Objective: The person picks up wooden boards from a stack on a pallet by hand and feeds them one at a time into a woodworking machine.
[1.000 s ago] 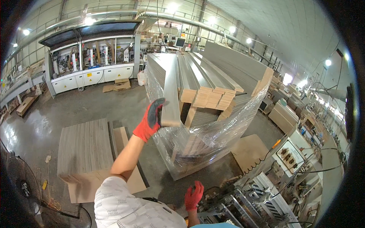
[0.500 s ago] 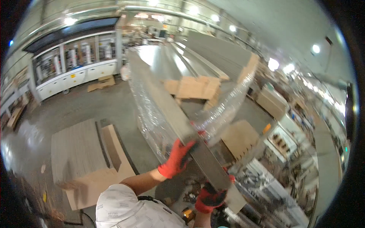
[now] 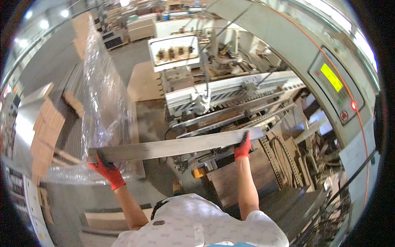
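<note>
- While I stand facing it, the big grey woodworking machine (image 3: 230, 94) fills the middle and right of the frame, its rails and rollers running from the centre toward the upper right, with a control panel (image 3: 335, 82) showing a yellow-green screen at the far right.
- Along the left side of the frame stands a stack of long grey panels (image 3: 61, 119) wrapped in clear plastic film (image 3: 103, 94), with small brown cardboard pieces lying on top at the far left.
- Across the middle of the frame I carry one long, narrow grey board (image 3: 173, 147), held nearly level, slightly higher at its right end; it hangs in the air between the wrapped stack and the machine, above the concrete floor (image 3: 154, 123).
- At lower left, my left hand (image 3: 105, 166), in a red glove, is closed around the board's left end from below.
- Right of centre, my right hand (image 3: 244, 146), also red-gloved, grips the board's right end, fingers wrapped over its edge, close to the machine's infeed.
</note>
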Tool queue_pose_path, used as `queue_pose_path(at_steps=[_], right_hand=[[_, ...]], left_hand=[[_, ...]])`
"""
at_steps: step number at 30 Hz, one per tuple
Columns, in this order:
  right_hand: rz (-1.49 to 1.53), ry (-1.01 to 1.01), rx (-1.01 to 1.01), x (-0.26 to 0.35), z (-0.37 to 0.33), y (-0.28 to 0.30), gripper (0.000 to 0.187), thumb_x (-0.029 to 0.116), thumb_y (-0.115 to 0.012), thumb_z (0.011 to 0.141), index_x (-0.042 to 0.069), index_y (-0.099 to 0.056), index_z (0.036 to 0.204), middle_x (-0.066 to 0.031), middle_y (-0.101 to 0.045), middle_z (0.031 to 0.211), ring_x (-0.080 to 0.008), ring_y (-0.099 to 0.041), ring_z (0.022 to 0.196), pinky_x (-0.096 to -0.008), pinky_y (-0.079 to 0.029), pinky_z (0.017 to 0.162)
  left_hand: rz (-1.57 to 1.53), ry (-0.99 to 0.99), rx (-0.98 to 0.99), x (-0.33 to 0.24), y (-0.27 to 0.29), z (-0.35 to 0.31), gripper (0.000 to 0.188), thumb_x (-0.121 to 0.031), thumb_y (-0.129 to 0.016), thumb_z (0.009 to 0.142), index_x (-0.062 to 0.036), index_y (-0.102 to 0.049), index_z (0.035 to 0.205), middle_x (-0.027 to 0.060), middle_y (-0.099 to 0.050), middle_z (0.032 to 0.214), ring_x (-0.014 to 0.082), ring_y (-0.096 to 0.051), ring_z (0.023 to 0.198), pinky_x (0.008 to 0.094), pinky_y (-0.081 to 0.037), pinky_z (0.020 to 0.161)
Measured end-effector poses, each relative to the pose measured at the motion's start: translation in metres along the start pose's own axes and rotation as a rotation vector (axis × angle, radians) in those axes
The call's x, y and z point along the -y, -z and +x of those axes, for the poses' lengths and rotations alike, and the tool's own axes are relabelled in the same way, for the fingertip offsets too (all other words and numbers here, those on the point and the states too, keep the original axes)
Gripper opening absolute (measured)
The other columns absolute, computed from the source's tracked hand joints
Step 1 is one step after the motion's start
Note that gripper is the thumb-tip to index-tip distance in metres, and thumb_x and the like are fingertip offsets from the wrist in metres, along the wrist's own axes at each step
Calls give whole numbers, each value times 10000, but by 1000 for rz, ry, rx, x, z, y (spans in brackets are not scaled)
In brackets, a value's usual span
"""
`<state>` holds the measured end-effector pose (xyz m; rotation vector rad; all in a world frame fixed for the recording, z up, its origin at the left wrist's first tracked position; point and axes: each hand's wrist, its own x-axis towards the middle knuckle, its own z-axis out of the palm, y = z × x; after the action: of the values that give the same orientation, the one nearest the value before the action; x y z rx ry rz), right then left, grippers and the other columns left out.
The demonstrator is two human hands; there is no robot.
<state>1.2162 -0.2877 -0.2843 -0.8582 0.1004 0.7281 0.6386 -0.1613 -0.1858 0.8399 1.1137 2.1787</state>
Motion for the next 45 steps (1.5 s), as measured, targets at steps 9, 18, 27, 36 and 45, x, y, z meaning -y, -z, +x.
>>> queue_pose_path(at_steps=[9, 18, 27, 36, 45], right_hand=[[-750, 359, -183, -121, 87, -82, 658, 228, -782, 791, -46, -463, 1297, -199, -639, 1136, -334, -609, 1018, -440, -485, 909], [-1204, 429, -147, -166, 103, -133, 448, 199, -643, 809, -10, -483, 1172, -333, -586, 1155, -506, -556, 1080, -514, -460, 950], [-1295, 662, -30, -141, 131, -95, 429, 173, -631, 783, 9, -515, 1161, -314, -547, 1117, -504, -526, 1069, -502, -453, 943], [-1301, 651, -1, -139, 124, -100, 386, 133, -612, 766, -4, -522, 1116, -304, -547, 1110, -505, -529, 1053, -513, -460, 910], [-1012, 436, 205, -124, 141, -76, 484, 111, -652, 771, 6, -596, 1241, -250, -621, 1074, -413, -596, 1092, -431, -486, 947]], left_hand=[[188, 423, -66, 139, 26, 5, 460, -172, -644, 959, -105, -462, 1377, 84, -549, 1325, 260, -558, 1178, 421, -494, 994], [314, 213, 152, 262, 65, 55, 510, -171, -578, 995, -69, -455, 1480, 116, -456, 1489, 255, -455, 1340, 411, -339, 1156], [44, 439, 40, 236, 11, 30, 508, -156, -616, 992, -54, -446, 1459, 109, -441, 1496, 276, -454, 1325, 458, -385, 1118], [145, 333, 105, 264, 38, 35, 478, -122, -639, 976, -63, -492, 1428, 100, -449, 1484, 249, -460, 1314, 427, -415, 1099], [502, 193, 134, 235, 9, 22, 523, -137, -639, 973, -51, -452, 1454, 122, -422, 1513, 273, -416, 1379, 441, -359, 1152]])
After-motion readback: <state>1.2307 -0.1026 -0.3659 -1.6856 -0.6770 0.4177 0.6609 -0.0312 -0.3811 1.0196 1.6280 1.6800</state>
